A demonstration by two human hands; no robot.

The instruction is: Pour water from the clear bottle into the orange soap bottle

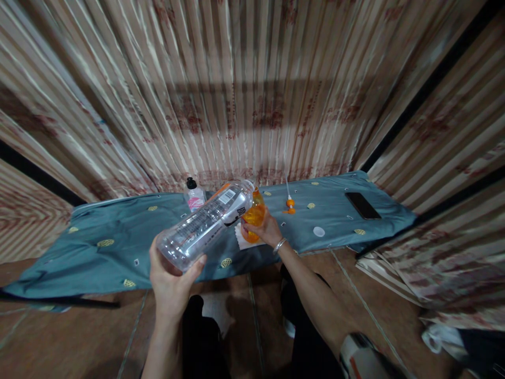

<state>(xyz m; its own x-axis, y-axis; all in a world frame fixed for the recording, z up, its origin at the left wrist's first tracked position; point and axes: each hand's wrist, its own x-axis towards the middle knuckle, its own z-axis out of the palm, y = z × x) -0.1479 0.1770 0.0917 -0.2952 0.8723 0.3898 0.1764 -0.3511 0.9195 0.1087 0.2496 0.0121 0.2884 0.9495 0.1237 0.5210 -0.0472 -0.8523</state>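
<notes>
The clear bottle is gripped near its base by the left hand and is tilted above the table, with its mouth at the neck of the orange bottle. The orange bottle is held upright by the right hand over a white sheet. Contents of both cannot be determined. A barcode is shown on the clear bottle's label; its small print is unreadable. A pink label is carried by the black-capped bottle.
</notes>
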